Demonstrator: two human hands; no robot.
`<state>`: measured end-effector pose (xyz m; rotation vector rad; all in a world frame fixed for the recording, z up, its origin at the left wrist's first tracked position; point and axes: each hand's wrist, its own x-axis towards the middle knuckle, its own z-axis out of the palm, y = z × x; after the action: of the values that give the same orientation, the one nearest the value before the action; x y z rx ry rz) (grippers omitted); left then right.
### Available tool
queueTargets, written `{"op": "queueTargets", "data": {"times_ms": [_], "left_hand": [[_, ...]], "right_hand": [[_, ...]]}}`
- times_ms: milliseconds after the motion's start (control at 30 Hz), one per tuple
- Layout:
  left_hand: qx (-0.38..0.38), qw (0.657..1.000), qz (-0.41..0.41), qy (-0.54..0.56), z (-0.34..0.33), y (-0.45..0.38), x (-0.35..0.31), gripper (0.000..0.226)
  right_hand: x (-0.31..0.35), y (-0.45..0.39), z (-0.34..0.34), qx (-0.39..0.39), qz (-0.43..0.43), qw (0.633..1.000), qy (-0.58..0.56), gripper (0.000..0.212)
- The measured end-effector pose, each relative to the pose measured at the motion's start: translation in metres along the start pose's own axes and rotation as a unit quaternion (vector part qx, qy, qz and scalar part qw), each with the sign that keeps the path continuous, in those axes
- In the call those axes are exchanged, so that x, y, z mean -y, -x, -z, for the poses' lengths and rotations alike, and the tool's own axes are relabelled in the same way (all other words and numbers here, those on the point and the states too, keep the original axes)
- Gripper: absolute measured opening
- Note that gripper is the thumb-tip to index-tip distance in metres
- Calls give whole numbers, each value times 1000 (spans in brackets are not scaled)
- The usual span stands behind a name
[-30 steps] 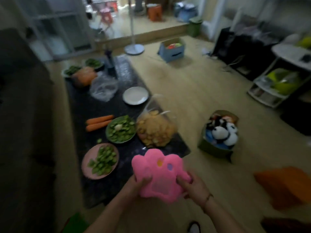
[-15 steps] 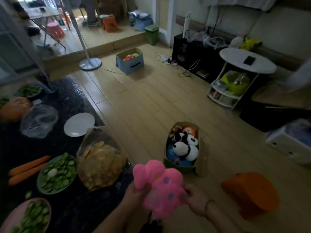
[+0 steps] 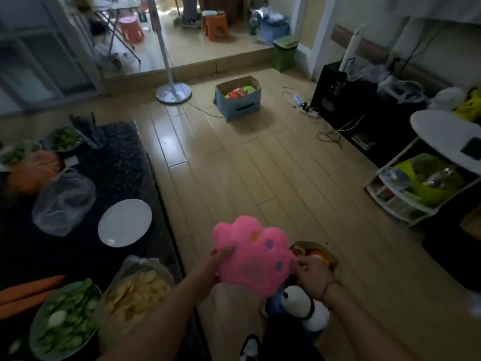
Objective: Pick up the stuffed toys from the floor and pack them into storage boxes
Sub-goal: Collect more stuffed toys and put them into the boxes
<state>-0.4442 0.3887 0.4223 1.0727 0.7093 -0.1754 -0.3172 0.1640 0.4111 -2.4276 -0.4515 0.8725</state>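
While both hands grip pink paw plush [image 3: 253, 259] — unlabelled

Dim, soft-focus room, daylight from far doorway, wide-angle edge bending.

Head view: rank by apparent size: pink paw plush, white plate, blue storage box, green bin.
1. pink paw plush, though nearest the camera
2. white plate and blue storage box, too close to call
3. green bin

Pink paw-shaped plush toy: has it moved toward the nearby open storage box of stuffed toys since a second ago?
Yes. The pink paw-shaped plush toy, gripped by the left hand and right hand, now overlaps the nearby open storage box; earlier it was beside the dark table.
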Motion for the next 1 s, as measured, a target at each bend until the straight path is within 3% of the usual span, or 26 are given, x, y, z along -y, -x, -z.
{"op": "queueTargets", "data": {"times_ms": [200,300,400,500,633,733,867,1000], "left_hand": [[-76,996,-34,14,15,-72,-84,57],[-111,992,-65,21,27,-121,-122,51],[-137,987,-73,29,30,-192,-169,47],[-146,985,-76,54,20,-279,-231,49],[-145,984,-79,63,4,-402,-322,53],[-151,983,-90,54,-3,-474,-391,46],[-109,990,-91,20,5,-552,-482,37],[-137,989,-60,-11,28,-639,-550,24]], "right_hand": [[53,-111,50,49,40,998,-11,30],[74,-183,70,43,49,996,-57,37],[103,-261,101,10,-4,978,-208,23],[130,-348,138,23,-30,940,-340,35],[175,-456,205,120,-20,946,-300,60],[207,-538,252,115,-24,953,-279,71],[250,-652,304,93,-26,954,-285,56],[284,-757,341,51,-27,956,-288,35]]}}
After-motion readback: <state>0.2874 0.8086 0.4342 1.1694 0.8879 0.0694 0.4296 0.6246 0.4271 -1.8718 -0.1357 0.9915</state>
